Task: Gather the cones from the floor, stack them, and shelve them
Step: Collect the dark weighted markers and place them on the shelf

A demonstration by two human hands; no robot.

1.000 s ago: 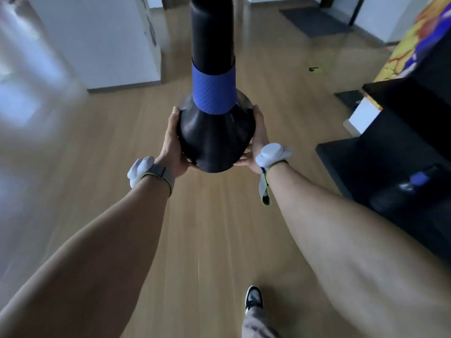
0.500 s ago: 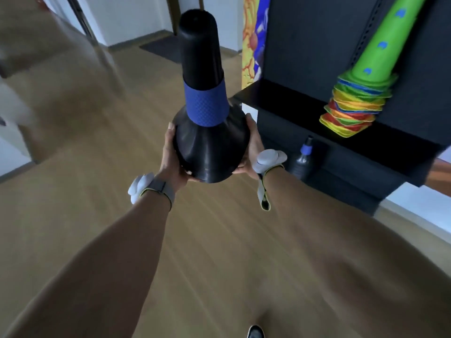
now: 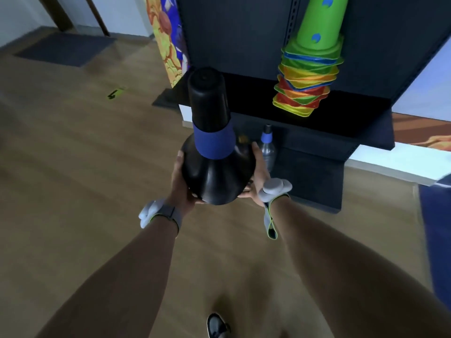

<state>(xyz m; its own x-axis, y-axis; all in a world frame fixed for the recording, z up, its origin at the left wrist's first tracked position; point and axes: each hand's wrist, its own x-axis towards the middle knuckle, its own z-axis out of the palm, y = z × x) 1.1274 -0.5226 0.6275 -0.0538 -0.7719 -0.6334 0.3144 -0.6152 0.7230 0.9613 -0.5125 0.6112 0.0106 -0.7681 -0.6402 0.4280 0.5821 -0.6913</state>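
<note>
Left grip: I am pressing my left hand (image 3: 181,184) flat against the left flank of the black cone stack (image 3: 214,152), fingers wrapped under its flared base
Right grip: my right hand (image 3: 256,176) is cupping the opposite flank, palm closed in on the base, so the stack is being clamped between both palms
Held thing: the stack is standing nearly upright in the air, tip leaning slightly away from me, a blue band (image 3: 213,143) ringing its neck; how many cones are nested inside I cannot tell
Where it is: I am carrying it just in front of the dark shelf unit (image 3: 244,35), its top overlapping the front edge of the middle shelf (image 3: 346,113), its base not yet over the board
Already shelved: a colourful cone stack (image 3: 310,76) with a green top is sitting on that shelf, to the right of my load
Below: a bottle (image 3: 267,150) is standing on the lower shelf, just beside my right fingertips
Floor: the wooden floor (image 3: 80,167) in view is showing no loose cones, only a small green marker (image 3: 114,93) far off
Done, as I judge: gathering and stacking are looking finished
Left: lifting the stack onto the free left part of the shelf, setting it down, letting go
</note>
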